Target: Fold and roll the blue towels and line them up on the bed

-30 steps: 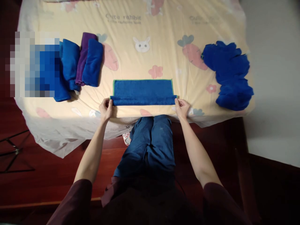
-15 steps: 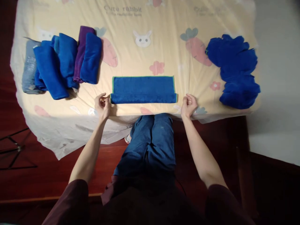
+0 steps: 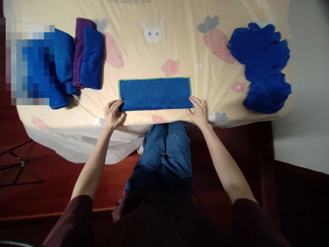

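A blue towel with a green hem (image 3: 155, 93) lies folded into a long flat strip near the front edge of the bed. My left hand (image 3: 113, 113) rests at its near left corner, fingers stretched out and touching the cloth. At the near right corner my right hand (image 3: 198, 110) lies flat with its fingers extended onto the towel's end. Neither hand grips anything.
The bed carries a yellow sheet with rabbits and carrots (image 3: 180, 41). Folded blue and purple towels (image 3: 86, 56) are lined up at the left. A loose heap of blue towels (image 3: 262, 67) sits at the right edge. Dark red wooden floor (image 3: 38, 178) lies below; my knees touch the bed's front.
Both hands let go of the folded edge, drew back half closed, then returned with fingers stretched flat at the towel's two near corners. The view shifted slightly towards me.
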The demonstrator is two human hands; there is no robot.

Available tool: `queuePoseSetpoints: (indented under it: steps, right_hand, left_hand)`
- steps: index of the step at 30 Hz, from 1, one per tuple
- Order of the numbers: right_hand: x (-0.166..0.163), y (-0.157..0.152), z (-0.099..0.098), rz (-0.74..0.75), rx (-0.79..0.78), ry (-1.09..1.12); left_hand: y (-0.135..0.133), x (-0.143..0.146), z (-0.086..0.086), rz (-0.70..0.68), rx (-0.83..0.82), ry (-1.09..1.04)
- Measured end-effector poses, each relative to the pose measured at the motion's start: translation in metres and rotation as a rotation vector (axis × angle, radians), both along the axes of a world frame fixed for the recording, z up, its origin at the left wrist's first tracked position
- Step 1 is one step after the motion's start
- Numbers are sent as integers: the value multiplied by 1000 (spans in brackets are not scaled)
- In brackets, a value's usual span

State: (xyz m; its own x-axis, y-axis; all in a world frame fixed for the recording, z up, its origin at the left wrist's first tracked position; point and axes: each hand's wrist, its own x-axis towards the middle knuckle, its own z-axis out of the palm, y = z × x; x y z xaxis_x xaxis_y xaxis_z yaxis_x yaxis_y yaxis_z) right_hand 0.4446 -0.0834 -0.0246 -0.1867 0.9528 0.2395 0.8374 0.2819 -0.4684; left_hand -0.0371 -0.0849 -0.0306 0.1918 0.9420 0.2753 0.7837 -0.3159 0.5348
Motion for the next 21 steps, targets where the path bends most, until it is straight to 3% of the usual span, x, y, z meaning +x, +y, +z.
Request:
queuePoseSetpoints:
  steps: [14, 21]
  right_hand:
    - [-8, 16, -1, -127, -20, 371]
    - [-5, 18, -15, -229, 36, 385]
  left_hand:
    - [5, 8, 0, 152, 5, -177]
    - [3, 8, 4, 176, 3, -227]
